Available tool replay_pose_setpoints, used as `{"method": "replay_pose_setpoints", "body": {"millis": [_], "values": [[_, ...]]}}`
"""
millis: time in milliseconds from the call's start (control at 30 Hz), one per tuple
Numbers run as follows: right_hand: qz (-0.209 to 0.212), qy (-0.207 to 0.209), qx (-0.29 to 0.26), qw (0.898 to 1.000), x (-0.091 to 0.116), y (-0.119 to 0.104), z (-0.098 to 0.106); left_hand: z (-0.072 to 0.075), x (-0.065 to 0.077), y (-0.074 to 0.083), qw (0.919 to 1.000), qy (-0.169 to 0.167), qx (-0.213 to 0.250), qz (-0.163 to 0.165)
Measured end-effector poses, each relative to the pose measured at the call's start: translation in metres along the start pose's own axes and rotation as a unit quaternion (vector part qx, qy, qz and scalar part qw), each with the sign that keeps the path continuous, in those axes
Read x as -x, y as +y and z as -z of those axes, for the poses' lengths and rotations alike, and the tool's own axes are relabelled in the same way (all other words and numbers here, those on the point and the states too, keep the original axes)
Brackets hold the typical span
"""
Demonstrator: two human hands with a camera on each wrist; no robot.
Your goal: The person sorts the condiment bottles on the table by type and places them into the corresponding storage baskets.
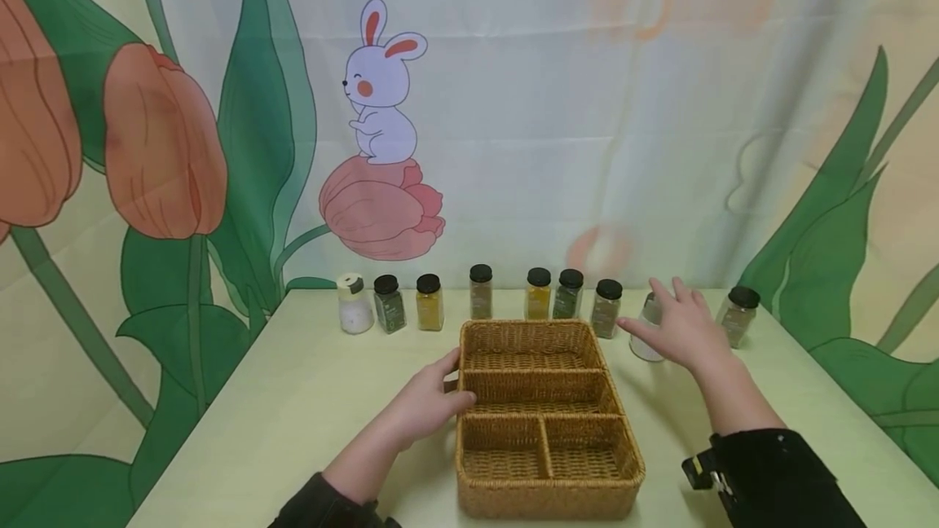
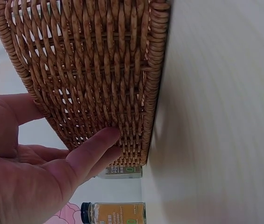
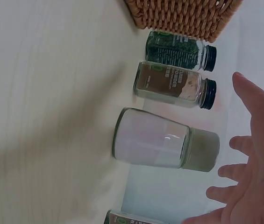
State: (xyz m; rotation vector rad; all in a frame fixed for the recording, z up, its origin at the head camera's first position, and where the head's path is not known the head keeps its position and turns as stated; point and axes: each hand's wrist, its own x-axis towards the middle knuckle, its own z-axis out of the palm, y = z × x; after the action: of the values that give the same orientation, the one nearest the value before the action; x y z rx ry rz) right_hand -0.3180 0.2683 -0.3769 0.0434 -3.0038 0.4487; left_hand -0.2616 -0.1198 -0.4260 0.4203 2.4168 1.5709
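A wicker basket with several compartments stands on the table. My left hand holds its left wall, thumb over the rim. In the left wrist view the fingers lie along the basket's woven outer side. My right hand is spread beside a glass shaker with white contents, partly covered by the hand in the head view. The right wrist view shows the shaker upright on the table, its grey-green cap near the fingertips, with nothing held.
Along the table's back edge stand a white-filled shaker and several black-lidded spice jars, including a green one, a yellow one and a cumin jar. Another jar is right of my right hand. A printed curtain hangs behind.
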Motion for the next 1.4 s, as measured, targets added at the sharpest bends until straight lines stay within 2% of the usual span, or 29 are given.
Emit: {"method": "replay_pose_setpoints", "body": {"millis": [467,633,1000,1400], "values": [[0.01,-0.043,-0.041,0.998,-0.015,0.016,0.0,-0.002,-0.002,-0.002,1.0,-0.005,0.008,0.002],[0.021,-0.041,-0.052,0.998,-0.017,0.025,-0.003,-0.003,-0.003,-0.002,0.9999,-0.009,0.012,-0.001],[0.003,-0.029,-0.067,0.997,-0.024,0.041,-0.017,-0.005,-0.003,-0.002,0.9998,-0.01,0.014,-0.004],[0.007,-0.026,-0.094,0.995,-0.03,0.038,-0.02,-0.001,0.0,0.0,0.9998,-0.005,0.019,0.0]]}}
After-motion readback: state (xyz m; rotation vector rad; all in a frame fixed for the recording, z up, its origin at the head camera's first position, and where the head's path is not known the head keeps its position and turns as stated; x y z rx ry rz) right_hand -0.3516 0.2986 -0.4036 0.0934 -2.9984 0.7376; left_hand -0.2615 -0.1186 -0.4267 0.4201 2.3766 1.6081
